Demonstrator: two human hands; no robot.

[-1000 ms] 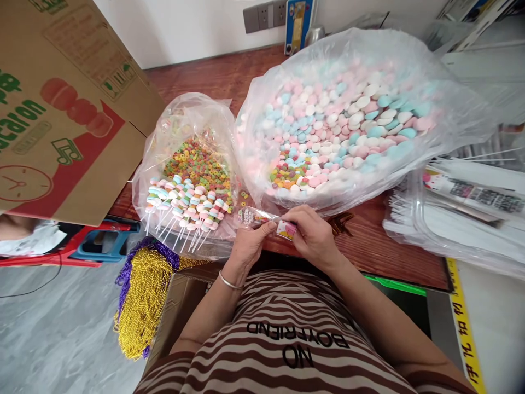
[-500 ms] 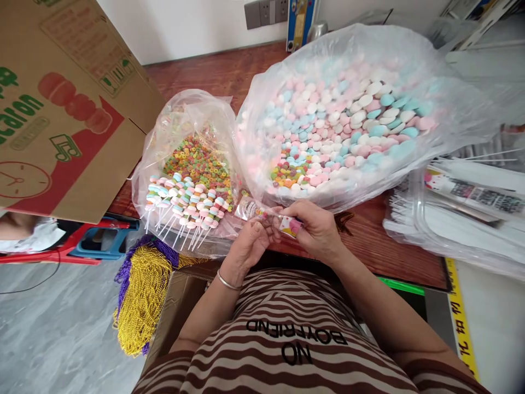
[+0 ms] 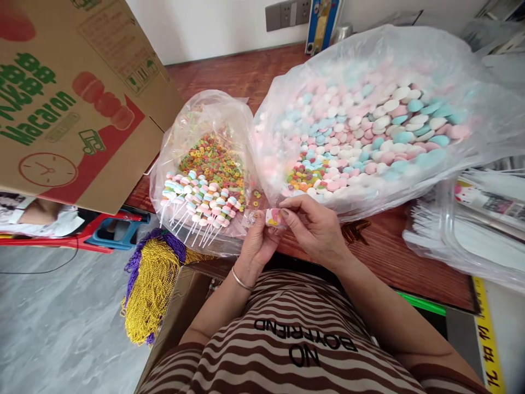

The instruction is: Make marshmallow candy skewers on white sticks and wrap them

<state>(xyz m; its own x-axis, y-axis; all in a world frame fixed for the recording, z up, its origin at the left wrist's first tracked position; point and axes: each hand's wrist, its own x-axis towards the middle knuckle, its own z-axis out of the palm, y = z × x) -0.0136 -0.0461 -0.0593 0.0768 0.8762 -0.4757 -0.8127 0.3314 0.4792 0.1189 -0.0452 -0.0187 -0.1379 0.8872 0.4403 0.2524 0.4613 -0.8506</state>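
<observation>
Both hands pinch a small clear candy wrapper with a pink printed end (image 3: 274, 218) at the wooden table's near edge (image 3: 369, 246): the left hand (image 3: 256, 243) grips its left part, the right hand (image 3: 315, 230) its pink end. The packet lies crosswise, pink end pointing right. A loose pinch could drop it past the edge onto the yellow bead strands (image 3: 150, 290).

Wooden table (image 3: 371, 251) (reddish) bears two candy bags (image 3: 369, 117).

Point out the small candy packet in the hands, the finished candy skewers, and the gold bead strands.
small candy packet (image 3: 274, 217), head view, its printed end between both hands.
candy skewers (image 3: 200, 200), head view, middle of the row.
gold bead strands (image 3: 147, 295), head view, middle of the bundle.
</observation>
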